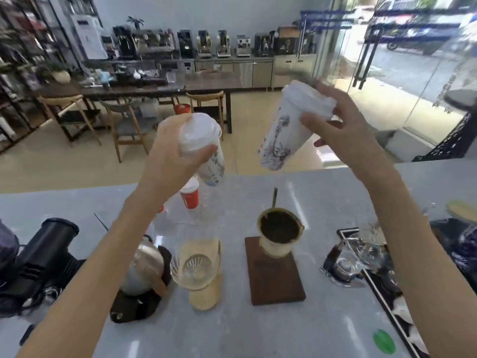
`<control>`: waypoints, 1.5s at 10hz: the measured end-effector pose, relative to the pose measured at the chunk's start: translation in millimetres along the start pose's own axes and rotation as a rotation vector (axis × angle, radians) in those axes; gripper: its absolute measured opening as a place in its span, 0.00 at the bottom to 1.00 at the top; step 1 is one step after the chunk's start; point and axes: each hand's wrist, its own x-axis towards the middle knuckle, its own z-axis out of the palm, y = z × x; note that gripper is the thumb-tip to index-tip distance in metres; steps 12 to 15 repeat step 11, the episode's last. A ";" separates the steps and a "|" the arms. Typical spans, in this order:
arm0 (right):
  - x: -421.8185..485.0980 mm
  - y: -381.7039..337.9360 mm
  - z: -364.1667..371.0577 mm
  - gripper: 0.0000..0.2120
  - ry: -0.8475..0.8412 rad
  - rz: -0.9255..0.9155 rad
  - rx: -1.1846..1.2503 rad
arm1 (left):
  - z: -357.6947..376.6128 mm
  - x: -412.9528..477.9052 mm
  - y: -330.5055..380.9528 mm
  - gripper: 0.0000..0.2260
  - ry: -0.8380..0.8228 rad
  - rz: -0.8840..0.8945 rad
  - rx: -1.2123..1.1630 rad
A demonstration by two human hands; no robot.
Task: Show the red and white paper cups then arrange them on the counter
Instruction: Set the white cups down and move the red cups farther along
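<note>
My left hand (173,148) holds a white paper cup (206,153) with a white lid and a printed drawing, raised above the grey counter (322,192) and tilted with its lid toward me. My right hand (343,130) grips a second, taller white printed cup (286,130) by its lid end, also tilted in the air. A red paper cup (190,196) with a white lid stands on the counter below my left hand. Another red cup (161,209) is mostly hidden behind my left forearm.
On the counter near me stand a glass dripper on a wooden stand (198,270), a filter full of coffee grounds on a dark wooden base (278,236), a kettle (144,270), a black grinder (44,251) and glass servers (356,257) at right. Tables and chairs lie beyond the counter.
</note>
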 end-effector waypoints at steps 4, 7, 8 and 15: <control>108.0 281.3 96.5 0.47 -0.182 0.374 -0.358 | 211.0 88.5 -176.5 0.34 -0.381 -0.438 0.154; 91.2 399.3 151.0 0.42 -0.274 0.487 -0.396 | 288.8 84.2 -259.9 0.37 -0.508 -0.440 0.136; 90.0 410.3 160.8 0.43 -0.341 0.488 -0.416 | 299.4 78.1 -274.4 0.37 -0.509 -0.448 0.138; 84.4 411.9 166.4 0.42 -0.341 0.446 -0.421 | 296.0 77.7 -271.3 0.38 -0.564 -0.465 0.150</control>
